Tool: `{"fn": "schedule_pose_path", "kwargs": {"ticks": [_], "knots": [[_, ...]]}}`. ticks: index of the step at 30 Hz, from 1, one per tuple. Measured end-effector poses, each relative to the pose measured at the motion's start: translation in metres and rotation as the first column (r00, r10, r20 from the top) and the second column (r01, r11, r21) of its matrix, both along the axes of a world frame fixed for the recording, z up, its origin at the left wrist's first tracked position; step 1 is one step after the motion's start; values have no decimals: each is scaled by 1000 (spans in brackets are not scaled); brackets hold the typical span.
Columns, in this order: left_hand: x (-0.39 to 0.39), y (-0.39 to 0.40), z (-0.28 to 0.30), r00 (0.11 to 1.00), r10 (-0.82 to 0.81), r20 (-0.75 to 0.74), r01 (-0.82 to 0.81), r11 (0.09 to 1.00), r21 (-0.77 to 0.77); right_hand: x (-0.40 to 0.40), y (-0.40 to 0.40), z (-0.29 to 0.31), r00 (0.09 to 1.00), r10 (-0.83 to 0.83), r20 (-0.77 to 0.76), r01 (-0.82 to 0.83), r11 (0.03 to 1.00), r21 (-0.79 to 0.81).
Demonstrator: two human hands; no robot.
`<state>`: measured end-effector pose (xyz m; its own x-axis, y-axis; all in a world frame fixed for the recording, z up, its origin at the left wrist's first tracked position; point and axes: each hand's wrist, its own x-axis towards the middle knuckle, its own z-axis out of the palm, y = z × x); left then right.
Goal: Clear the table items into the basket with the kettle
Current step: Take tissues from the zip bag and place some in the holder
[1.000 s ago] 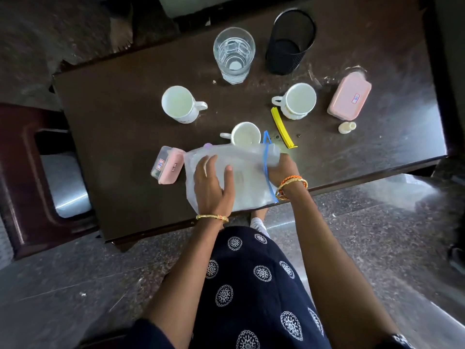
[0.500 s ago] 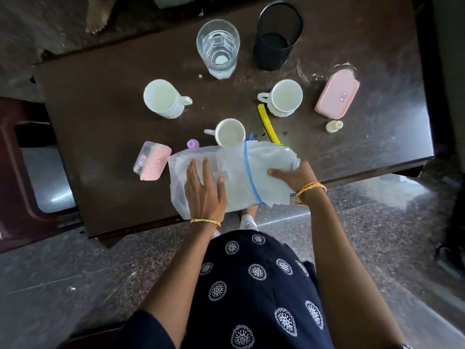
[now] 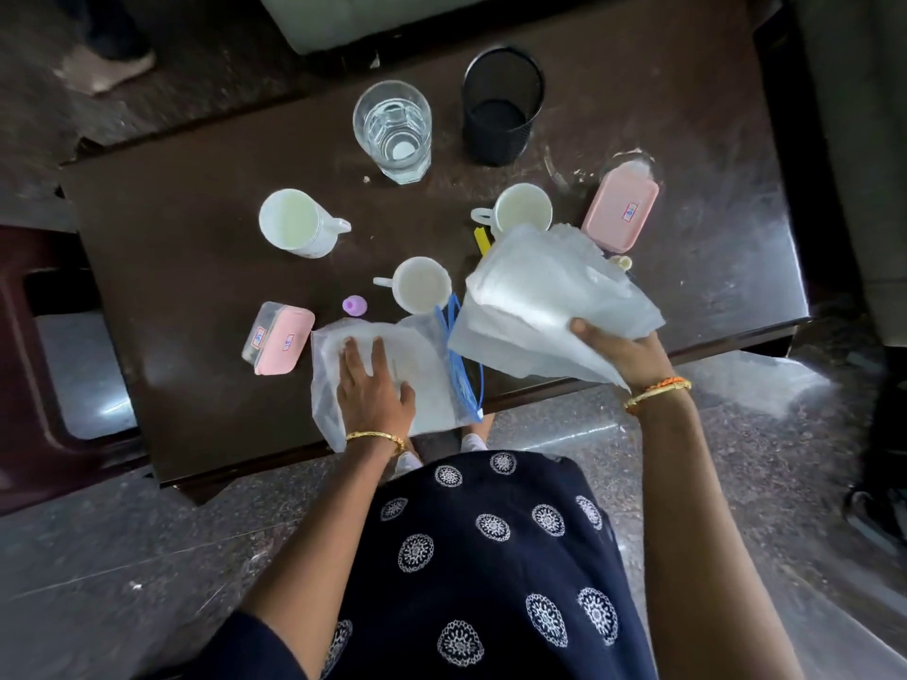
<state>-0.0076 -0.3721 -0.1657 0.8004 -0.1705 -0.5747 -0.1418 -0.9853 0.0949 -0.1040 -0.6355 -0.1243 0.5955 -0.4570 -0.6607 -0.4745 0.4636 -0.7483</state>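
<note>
A clear zip bag (image 3: 422, 380) with a blue seal lies at the near edge of the dark table (image 3: 186, 267). My left hand (image 3: 375, 392) rests flat on it, fingers straight. My right hand (image 3: 621, 353) grips a stack of white plastic sheets (image 3: 545, 296), lifted above the table just right of the bag's mouth. Three white mugs stand behind: one at left (image 3: 294, 223), one in the middle (image 3: 422, 284), one at right (image 3: 522, 208). Two pink-lidded boxes lie at left (image 3: 280, 341) and right (image 3: 621, 213). No basket or kettle is in view.
A glass of water (image 3: 392, 130) and a black mesh cup (image 3: 500, 108) stand at the back. A small purple cap (image 3: 354, 305), a yellow strip (image 3: 482, 240) and a small cream bottle (image 3: 621, 262) lie among the mugs. A dark red stool (image 3: 29, 365) stands left of the table.
My right hand has pulled the stack of white sheets out of the zip bag and raised it up to the right. My left hand stays pressed on the bag.
</note>
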Motion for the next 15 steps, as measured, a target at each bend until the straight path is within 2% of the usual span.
{"fn": "schedule_pose_path", "kwargs": {"ticks": [2,4,5,7,8,11,13,15], "knots": [[11,-4,13,995,97,-38,-98,995,-23,12,12,-1,998,-5,57,-2,993,121],[31,-8,30,962,273,1,-269,948,-168,23,24,-2,997,10,81,-25,982,187],[43,-10,43,937,349,-18,-340,896,-287,29,28,-3,995,23,92,-43,976,213],[68,-19,72,856,444,-265,-515,688,-511,40,35,-5,992,63,106,-89,961,262],[79,-27,87,805,417,-423,-593,589,-548,44,37,-6,991,79,112,-109,948,298],[106,-44,108,607,254,-753,-759,466,-454,61,42,-8,989,93,117,-132,910,392],[117,-50,112,519,175,-837,-818,387,-426,71,43,-9,989,98,107,-131,921,367],[125,-50,111,491,138,-860,-847,306,-434,81,43,-8,989,99,109,-128,943,307]]}}
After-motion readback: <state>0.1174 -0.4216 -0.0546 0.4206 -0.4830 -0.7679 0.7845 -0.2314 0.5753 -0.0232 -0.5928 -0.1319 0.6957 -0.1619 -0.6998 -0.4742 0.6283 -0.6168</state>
